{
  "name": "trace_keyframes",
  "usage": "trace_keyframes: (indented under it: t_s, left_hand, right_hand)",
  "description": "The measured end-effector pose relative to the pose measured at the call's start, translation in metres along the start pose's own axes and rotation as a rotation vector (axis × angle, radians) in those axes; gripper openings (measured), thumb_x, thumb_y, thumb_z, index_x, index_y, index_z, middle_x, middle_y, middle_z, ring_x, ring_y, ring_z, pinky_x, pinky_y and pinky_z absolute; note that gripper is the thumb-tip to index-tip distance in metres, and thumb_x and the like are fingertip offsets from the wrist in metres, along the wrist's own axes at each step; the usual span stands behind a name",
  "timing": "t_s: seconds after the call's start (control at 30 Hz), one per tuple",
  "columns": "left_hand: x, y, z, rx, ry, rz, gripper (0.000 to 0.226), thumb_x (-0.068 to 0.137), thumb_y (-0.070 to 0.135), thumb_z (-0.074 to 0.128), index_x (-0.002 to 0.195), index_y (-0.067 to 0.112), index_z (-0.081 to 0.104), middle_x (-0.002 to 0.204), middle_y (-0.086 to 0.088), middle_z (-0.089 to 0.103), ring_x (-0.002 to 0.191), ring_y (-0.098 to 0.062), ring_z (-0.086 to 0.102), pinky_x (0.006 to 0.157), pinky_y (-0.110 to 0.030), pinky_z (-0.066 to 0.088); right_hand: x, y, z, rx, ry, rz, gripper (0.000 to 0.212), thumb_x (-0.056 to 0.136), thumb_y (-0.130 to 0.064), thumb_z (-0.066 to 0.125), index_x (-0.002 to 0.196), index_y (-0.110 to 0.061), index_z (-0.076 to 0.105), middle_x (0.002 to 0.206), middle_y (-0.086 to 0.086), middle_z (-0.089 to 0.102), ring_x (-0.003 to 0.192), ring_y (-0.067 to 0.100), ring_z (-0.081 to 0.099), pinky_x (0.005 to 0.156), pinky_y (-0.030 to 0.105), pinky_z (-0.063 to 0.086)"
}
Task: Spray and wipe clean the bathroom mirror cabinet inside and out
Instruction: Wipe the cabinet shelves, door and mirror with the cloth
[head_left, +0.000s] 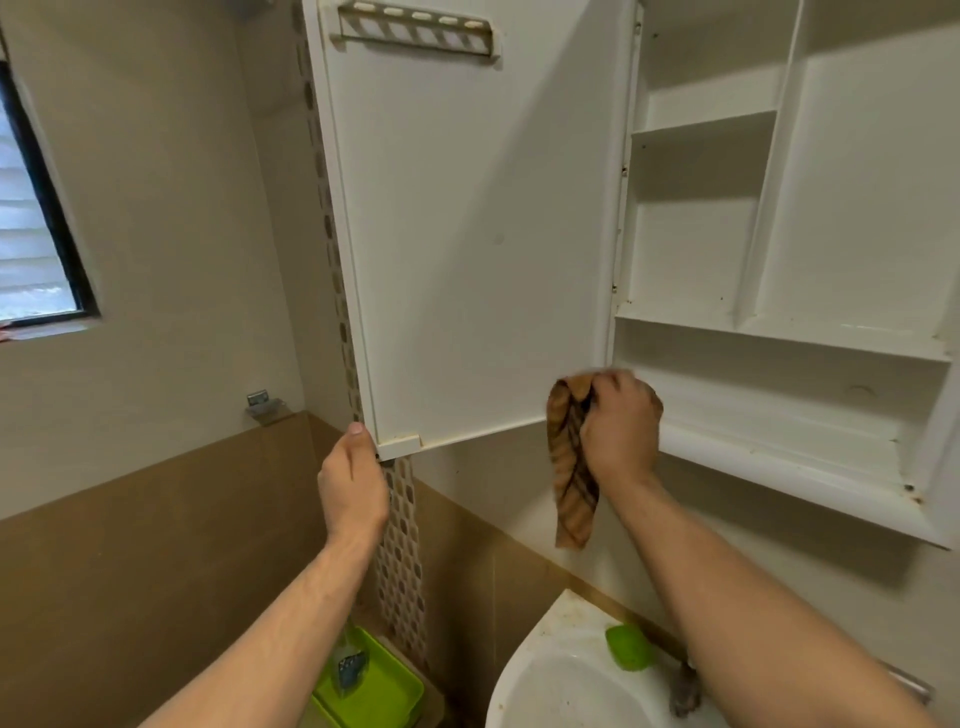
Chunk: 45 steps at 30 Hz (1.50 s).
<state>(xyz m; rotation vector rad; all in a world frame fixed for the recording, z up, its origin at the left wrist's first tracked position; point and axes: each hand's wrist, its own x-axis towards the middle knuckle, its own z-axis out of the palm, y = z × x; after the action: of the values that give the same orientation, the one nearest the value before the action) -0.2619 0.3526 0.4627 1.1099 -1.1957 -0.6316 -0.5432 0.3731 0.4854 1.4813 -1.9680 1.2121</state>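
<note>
We pinch the door (467, 234) steady in our left grip (353, 483), so our right grip (621, 431), clenched round the cloth (569, 467), should press firmly along the hinge (622, 234).

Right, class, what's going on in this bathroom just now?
A person is cleaning an open mirror cabinet. The left hand holds the cabinet door by its lower corner. The right hand grips a brown striped cloth at the cabinet's bottom shelf, near the hinge side.
</note>
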Motion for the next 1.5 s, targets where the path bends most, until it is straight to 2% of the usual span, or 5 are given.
trace_keyframes:
  t_s: [0.33, 0.67, 0.9, 1.1, 1.5]
  left_hand:
    - [-0.016, -0.001, 0.024, -0.011, 0.126, -0.052, 0.054, 0.109, 0.043, 0.025, 0.138, 0.007, 0.054, 0.131, -0.012, 0.062, 0.125, -0.028, 0.054, 0.099, -0.029, 0.036]
    - [-0.003, -0.005, -0.002, 0.127, -0.054, -0.019, 0.043, 0.109, 0.039, 0.029, 0.129, 0.015, 0.059, 0.108, 0.001, 0.063, 0.103, -0.019, 0.056, 0.089, -0.031, 0.042]
    - [-0.003, -0.007, -0.004, 0.161, -0.063, 0.000, 0.033, 0.109, 0.036, 0.030, 0.115, 0.021, 0.059, 0.099, 0.010, 0.063, 0.093, -0.015, 0.059, 0.077, -0.028, 0.041]
    - [-0.007, -0.006, 0.001, 0.108, -0.036, 0.009, 0.035, 0.109, 0.036, 0.030, 0.110, 0.020, 0.061, 0.093, 0.007, 0.066, 0.088, -0.007, 0.060, 0.068, -0.024, 0.044]
    - [0.012, 0.000, -0.016, -0.089, -0.112, -0.156, 0.035, 0.109, 0.029, 0.041, 0.087, 0.031, 0.068, 0.077, 0.023, 0.073, 0.078, 0.010, 0.066, 0.068, -0.006, 0.046]
  right_hand:
    - [-0.055, -0.074, 0.001, 0.615, -0.079, 0.074, 0.029, 0.090, 0.005, 0.058, 0.105, -0.011, 0.078, 0.107, -0.002, 0.068, 0.099, 0.007, 0.060, 0.087, 0.002, 0.041]
    - [-0.062, -0.080, 0.032, 0.472, -0.015, 0.398, 0.054, 0.107, -0.015, 0.021, 0.159, -0.002, 0.023, 0.164, 0.026, 0.026, 0.152, 0.042, 0.024, 0.124, 0.051, 0.025]
    - [-0.072, -0.083, 0.019, 0.606, -0.123, -0.026, 0.035, 0.097, -0.004, 0.053, 0.125, -0.017, 0.068, 0.133, -0.009, 0.055, 0.107, -0.017, 0.047, 0.101, -0.001, 0.033]
    - [-0.022, -0.036, 0.015, 0.375, 0.080, 0.255, 0.030, 0.101, -0.006, 0.052, 0.129, -0.003, 0.061, 0.155, 0.010, 0.040, 0.138, 0.033, 0.042, 0.119, 0.036, 0.032]
    - [-0.096, -0.126, 0.027, 1.098, -0.229, 0.115, 0.040, 0.078, 0.009, 0.069, 0.097, -0.024, 0.078, 0.117, -0.017, 0.069, 0.116, 0.003, 0.063, 0.103, 0.030, 0.054]
